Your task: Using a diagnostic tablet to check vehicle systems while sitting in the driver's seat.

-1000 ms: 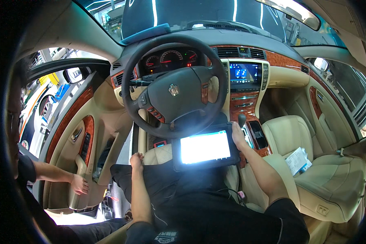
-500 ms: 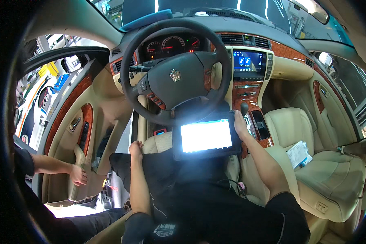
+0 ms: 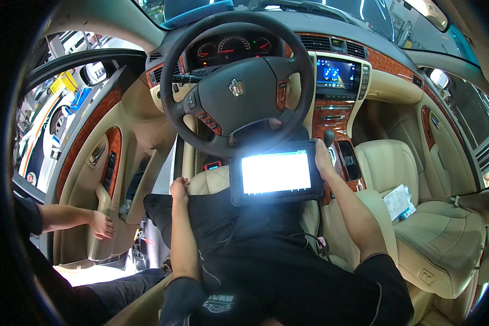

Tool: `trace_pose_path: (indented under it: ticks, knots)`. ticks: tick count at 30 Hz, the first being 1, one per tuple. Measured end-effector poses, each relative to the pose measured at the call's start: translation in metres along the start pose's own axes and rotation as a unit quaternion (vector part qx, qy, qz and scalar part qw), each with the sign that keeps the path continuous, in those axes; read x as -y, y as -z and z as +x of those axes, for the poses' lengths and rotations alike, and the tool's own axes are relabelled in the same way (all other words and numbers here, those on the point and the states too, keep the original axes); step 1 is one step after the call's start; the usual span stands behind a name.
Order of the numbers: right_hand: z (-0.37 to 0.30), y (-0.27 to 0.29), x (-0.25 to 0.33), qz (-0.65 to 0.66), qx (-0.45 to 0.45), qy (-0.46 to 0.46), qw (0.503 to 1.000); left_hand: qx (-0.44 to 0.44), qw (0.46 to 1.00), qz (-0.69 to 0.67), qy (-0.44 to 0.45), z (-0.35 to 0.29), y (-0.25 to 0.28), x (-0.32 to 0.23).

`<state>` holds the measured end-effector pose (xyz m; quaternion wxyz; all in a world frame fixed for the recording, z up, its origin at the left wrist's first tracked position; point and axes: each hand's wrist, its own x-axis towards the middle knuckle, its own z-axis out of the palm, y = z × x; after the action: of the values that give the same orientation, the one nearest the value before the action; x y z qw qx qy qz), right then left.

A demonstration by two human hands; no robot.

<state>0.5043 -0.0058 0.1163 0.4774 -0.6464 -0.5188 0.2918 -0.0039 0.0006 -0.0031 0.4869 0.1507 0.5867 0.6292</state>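
The right hand point(image 3: 323, 158) has hold of the right side of a black tablet point(image 3: 276, 173), with its fingers bent around the edge; how far they reach underneath is hidden. The left hand point(image 3: 179, 188) is curled up in a loose fist by the left leg, well apart from the tablet, and I can't tell if anything is tucked inside it. The tablet is over the lap, between the two hands: to the right of the left hand, and touching the right one, so the right hand is the near one. Its long way goes from side to side, and its bright white screen faces up at the person. Just past its top edge is the big steering wheel point(image 3: 244, 100), with the red-needled dials point(image 3: 233, 48) behind it. Close by the right hand is the round gear knob point(image 3: 329, 136), and up past that is a lit dashboard screen point(image 3: 337, 74). Out to the right, some papers point(image 3: 397, 202) lie on the cream passenger seat point(image 3: 440, 233). Far out to the left, another person's hand point(image 3: 101, 224) rests on the armrest point(image 3: 97, 247) of the open car door point(image 3: 73, 233).
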Motion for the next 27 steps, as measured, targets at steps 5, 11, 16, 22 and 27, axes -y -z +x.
trace_pose_path:
  ticks: [5, 11, 16, 22, 27]
  knots:
    - [0.005, 0.002, -0.004, 0.013, 0.010, -0.001, 1.000, 0.010, 1.000, -0.004, -0.004, 0.001, -0.002, 0.001]
    - [0.006, 0.000, -0.008, 0.006, 0.003, -0.009, 1.000, 0.014, 1.000, -0.021, -0.013, 0.001, -0.001, 0.002]
    - [0.008, 0.004, -0.010, 0.000, 0.026, -0.005, 1.000, 0.014, 1.000, -0.018, -0.015, -0.006, -0.008, -0.002]
    - [0.003, -0.001, 0.001, 0.001, 0.010, -0.006, 1.000, 0.024, 1.000, -0.012, -0.007, 0.002, 0.003, 0.000]
    - [0.003, 0.000, -0.004, 0.003, -0.002, -0.004, 1.000, 0.018, 1.000, -0.008, -0.013, -0.002, -0.004, 0.001]
